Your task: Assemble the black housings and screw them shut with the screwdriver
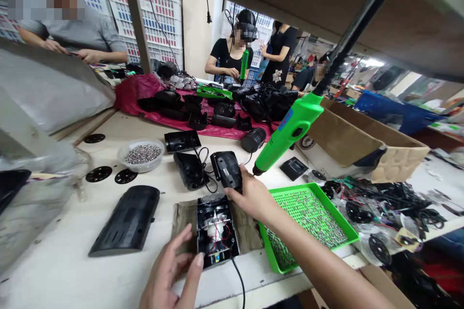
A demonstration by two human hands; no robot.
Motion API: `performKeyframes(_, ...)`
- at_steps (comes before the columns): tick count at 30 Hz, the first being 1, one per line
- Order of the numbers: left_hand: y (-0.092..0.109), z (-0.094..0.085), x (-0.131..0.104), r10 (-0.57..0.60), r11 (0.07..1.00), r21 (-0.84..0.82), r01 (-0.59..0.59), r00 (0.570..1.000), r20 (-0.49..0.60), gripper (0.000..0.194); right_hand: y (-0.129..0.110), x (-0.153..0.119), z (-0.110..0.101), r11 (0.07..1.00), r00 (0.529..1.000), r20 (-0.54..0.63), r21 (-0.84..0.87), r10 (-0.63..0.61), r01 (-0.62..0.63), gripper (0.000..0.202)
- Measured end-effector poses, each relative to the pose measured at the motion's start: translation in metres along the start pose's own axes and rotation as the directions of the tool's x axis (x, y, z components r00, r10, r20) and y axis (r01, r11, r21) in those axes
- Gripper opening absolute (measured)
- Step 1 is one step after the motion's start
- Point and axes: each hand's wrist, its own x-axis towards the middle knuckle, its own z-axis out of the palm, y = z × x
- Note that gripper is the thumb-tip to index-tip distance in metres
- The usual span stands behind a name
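Note:
My right hand (253,195) reaches forward and grips the near right edge of a black plastic housing (225,169) between thumb and fingers. Closer to me, an opened black housing (217,219) lies on a grey pad (184,219), showing red and black wires, a white part and a small circuit board. A black cable (237,270) trails from it towards the table edge. At its left side is my left hand (176,268), open, fingers apart and slightly curled, the thumb close to the housing's edge. Whether the thumb touches it I cannot tell.
A green electric screwdriver (290,130) hangs above my right hand. Screws fill a green tray (273,256) and a clear bowl (152,168). A curved black cover (125,222) lies left. A cardboard box (398,159) stands right. Several people work beyond the table.

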Motion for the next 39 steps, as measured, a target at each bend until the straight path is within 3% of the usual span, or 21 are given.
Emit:
performKeyframes(5,0.0,-0.003,0.007,-0.086,0.995,-0.038,0.089,0.993,0.074,0.058,-0.003,-0.02,-0.007,0.98,0.998,-0.027,0.193,0.054,-0.047,0.077)
performKeyframes(8,-0.002,-0.002,0.007,-0.102,0.991,-0.073,0.112,0.987,0.125,0.059,-0.001,-0.045,-0.006,0.912,0.995,-0.089,0.411,0.038,0.002,0.073)
performKeyframes(10,-0.002,0.001,0.004,-0.127,0.978,-0.142,0.149,0.98,0.154,0.059,0.001,-0.065,-0.005,0.884,0.995,-0.102,0.466,0.007,0.041,0.07)
performKeyframes(12,-0.002,0.006,0.0,-0.153,0.961,-0.201,0.189,0.971,0.182,0.062,0.005,-0.083,-0.004,0.903,0.993,-0.116,0.425,-0.013,0.062,0.071)
performKeyframes(16,0.001,0.017,-0.01,-0.152,0.939,-0.269,0.216,0.959,0.239,0.068,0.008,-0.105,-0.005,0.969,0.979,-0.154,0.185,-0.135,0.163,0.075)
performKeyframes(23,0.001,0.021,-0.018,-0.115,0.934,-0.296,0.202,0.951,0.286,0.076,0.004,-0.117,-0.01,0.922,0.904,-0.182,-0.117,-0.386,0.37,0.082)
performKeyframes(29,-0.002,0.018,-0.02,-0.114,0.886,-0.387,0.255,0.929,0.351,0.085,0.005,-0.123,0.003,0.923,0.895,-0.23,-0.141,-0.382,0.357,0.079)
performKeyframes(35,0.003,0.017,-0.019,-0.208,0.854,-0.365,0.372,0.885,0.416,0.095,0.008,-0.123,0.006,0.905,0.91,-0.084,-0.177,-0.406,0.387,0.08)
performKeyframes(39,-0.006,0.019,-0.022,-0.205,0.833,-0.412,0.368,0.899,0.387,0.09,0.004,-0.122,0.013,0.944,0.948,-0.068,-0.133,-0.311,0.301,0.078)
